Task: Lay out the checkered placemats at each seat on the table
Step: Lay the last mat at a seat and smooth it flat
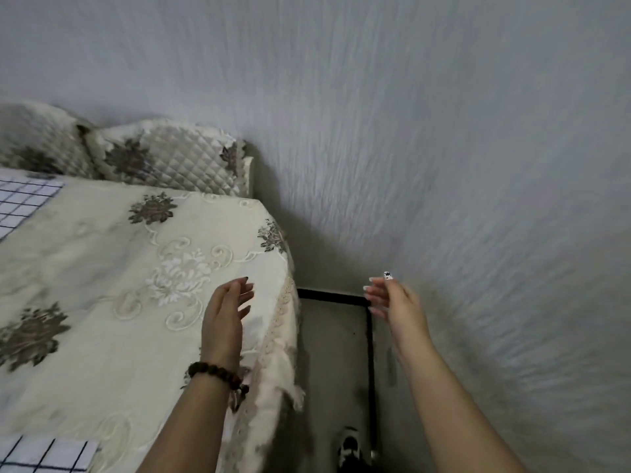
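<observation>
Wall: a pale grey wall [444, 131] with a rough, streaked texture fills the top and right of my view.
Table: the table [85, 336] takes up the left half, covered by a cream tablecloth [112, 261] embroidered with white scrolls and brown flowers. The fringed edge of the cloth hangs down on the right.
Chairs: two quilted cream chair-back covers [170, 158] with brown flower motifs stand just behind the far edge of the table, against the wall.
Floor: a strip of grey floor [334, 353] runs between the table and the wall, crossed by a black line [370, 353].
Far placemat: the far checkered placemat [24, 203], white with dark grid lines, lies flat on the tablecloth at the left edge, cut off by the frame.
Near placemat: the near checkered placemat [44, 455], same pattern, lies flat at the bottom-left corner, well apart from both my hands.
Left hand: my left hand [225, 319] is over the table's right edge, fingers relaxed and slightly curved, grasping nothing. I cannot tell whether it touches the cloth.
Right hand: my right hand [392, 302] is out over the floor near the wall, fingers loosely spread, grasping nothing.
Shoe: a black-and-white shoe [350, 448] shows on the floor at the bottom.
Bracelet: a dark brown beaded bracelet [218, 373] circles my left wrist.
</observation>
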Available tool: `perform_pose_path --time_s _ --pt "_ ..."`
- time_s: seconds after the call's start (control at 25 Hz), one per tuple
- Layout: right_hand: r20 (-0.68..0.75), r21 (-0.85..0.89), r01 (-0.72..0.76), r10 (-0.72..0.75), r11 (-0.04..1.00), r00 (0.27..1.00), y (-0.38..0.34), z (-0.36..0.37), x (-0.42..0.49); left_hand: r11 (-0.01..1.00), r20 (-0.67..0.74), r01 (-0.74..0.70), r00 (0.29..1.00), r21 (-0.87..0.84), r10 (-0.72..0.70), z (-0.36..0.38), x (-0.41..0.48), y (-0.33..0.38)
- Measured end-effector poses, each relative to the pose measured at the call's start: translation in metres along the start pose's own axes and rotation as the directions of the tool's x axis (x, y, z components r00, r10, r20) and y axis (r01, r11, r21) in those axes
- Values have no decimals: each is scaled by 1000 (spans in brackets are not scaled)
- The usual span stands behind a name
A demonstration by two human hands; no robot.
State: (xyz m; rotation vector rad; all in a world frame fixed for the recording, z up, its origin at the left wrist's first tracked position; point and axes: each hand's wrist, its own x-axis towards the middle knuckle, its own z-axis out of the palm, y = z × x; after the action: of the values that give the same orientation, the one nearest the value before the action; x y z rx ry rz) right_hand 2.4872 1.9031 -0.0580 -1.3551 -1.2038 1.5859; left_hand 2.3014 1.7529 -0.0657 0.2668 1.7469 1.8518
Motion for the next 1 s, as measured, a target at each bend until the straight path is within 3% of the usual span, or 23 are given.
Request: perform_pose_path --time_s 0.2,0.44,0.72,0.84,1.0 --pt "222 -53 -2 13 999 975 -14 95 74 999 -265 -26 964 -37 15 -39 47 12" --pt "500 -121 -42 97 992 860 -35 219 138 992 -610 -99 792 -80 30 -70 83 33" --pt "803 -247 61 169 967 572 -50 333 124 967 -862 -207 506 -146 -22 -92 76 46" --pt "870 -295 120 215 948 444 -41 371 93 952 -923 -256 379 -167 -60 -108 61 48" --pt "915 -325 169 264 930 304 -17 408 41 943 -959 -291 273 -161 -80 -136 45 50"
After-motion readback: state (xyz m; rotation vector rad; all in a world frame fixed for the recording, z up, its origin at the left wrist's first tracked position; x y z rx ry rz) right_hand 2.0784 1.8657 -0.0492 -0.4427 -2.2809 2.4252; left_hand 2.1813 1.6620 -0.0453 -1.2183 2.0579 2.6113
